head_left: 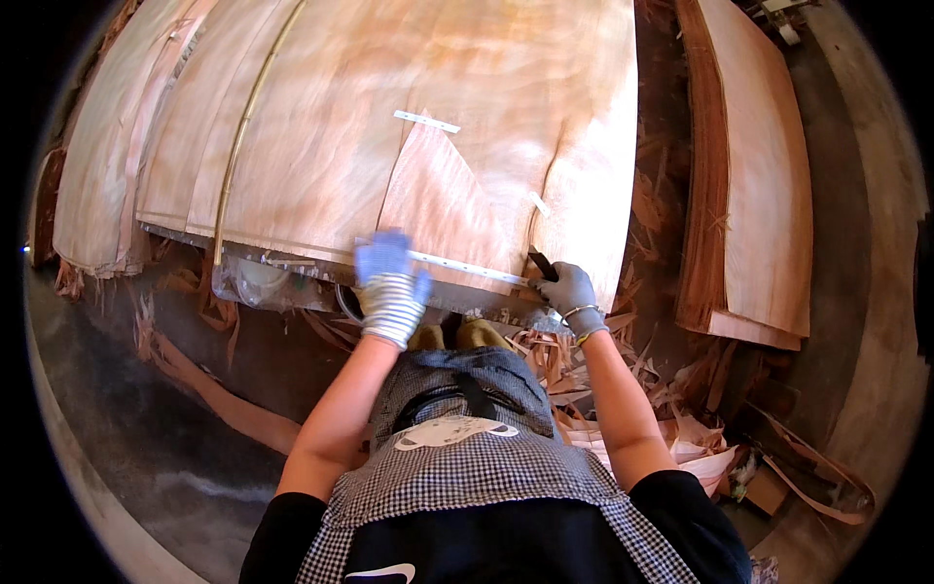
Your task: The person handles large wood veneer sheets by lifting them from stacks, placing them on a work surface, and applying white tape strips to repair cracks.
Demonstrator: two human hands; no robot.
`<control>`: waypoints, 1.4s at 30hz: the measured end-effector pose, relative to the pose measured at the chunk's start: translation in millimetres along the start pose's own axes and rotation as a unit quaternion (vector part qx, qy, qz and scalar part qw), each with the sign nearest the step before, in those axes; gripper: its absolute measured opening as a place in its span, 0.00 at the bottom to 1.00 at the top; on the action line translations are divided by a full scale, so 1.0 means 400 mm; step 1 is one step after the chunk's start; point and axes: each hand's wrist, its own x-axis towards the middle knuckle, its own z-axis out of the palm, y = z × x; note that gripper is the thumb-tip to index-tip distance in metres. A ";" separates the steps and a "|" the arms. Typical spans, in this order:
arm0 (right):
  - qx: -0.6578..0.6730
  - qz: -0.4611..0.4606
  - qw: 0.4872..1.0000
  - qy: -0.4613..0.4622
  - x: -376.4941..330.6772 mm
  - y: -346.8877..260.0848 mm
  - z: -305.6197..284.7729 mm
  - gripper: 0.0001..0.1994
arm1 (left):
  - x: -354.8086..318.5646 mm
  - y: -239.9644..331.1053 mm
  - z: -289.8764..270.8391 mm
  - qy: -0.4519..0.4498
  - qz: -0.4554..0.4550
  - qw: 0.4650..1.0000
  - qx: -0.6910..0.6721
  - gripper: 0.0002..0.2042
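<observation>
Nearest the camera was the person's checked apron (pixel 486 467), with both forearms reaching up from it to the near edge of the tabletop (pixel 292 261). The left hand (pixel 389 282), in a blue and striped glove, lay flat with its fingers spread on the thin sheet of wood veneer (pixel 428 117), pressing it down beside a pale strip of tape (pixel 467 267) along the edge. The right hand (pixel 569 292), gloved in grey, was closed around a dark-handled tool (pixel 541 264) (its blade was too small to make out) at the tape's right end. A steady flat press and a slow stroke along the edge would likely suit best. Veneer scraps (pixel 584 380) littered the floor; another veneer stack (pixel 759 195) lay to the right.
</observation>
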 end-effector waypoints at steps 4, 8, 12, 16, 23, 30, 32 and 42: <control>0.032 0.022 0.999 0.004 -0.005 0.001 0.002 0.14 | -0.027 0.197 0.107 -0.025 0.353 0.926 -0.134 0.31; -0.038 -0.033 0.997 0.052 -0.078 -0.017 0.024 0.12 | -0.019 0.228 0.170 -0.067 0.326 0.943 -0.021 0.35; -0.052 -0.057 0.996 0.044 -0.165 0.003 0.051 0.12 | -0.033 0.224 0.180 -0.030 0.333 0.942 0.017 0.35; 0.160 -0.016 0.987 0.017 -0.132 0.101 0.022 0.13 | 0.044 0.206 0.038 -0.105 0.239 0.965 -0.032 0.33; 0.295 -0.039 0.949 -0.102 0.034 -0.084 -0.078 0.10 | 0.077 0.038 0.135 0.035 0.019 0.995 -0.086 0.30; 0.111 -0.054 0.990 -0.063 0.177 -0.097 -0.005 0.10 | 0.088 0.079 0.090 0.086 -0.070 0.994 -0.013 0.30; 0.203 -0.019 0.976 -0.075 0.175 -0.080 0.003 0.16 | 0.095 0.133 0.090 0.113 -0.008 0.993 -0.020 0.30; -0.100 -0.107 0.976 0.162 0.136 -0.076 -0.100 0.10 | 0.097 0.223 0.145 -0.034 0.255 0.966 0.012 0.26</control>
